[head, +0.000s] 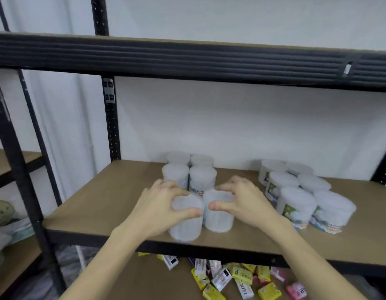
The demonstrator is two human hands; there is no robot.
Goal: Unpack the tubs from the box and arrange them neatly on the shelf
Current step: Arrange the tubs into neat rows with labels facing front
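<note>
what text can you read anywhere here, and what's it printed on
"LUX": white soap pack on the lower shelf.
"COTTO...", cut off: label of the tub behind the hands.
Green labels on the tubs at right: print too blurred to read.
Yellow soap packs and pink soap packs: lettering too blurred.
The tubs held by the left hand and right hand: no readable text.

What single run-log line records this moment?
left hand: gripping front-left tub | right hand: gripping front-right tub | shelf: tubs at front edge
</note>
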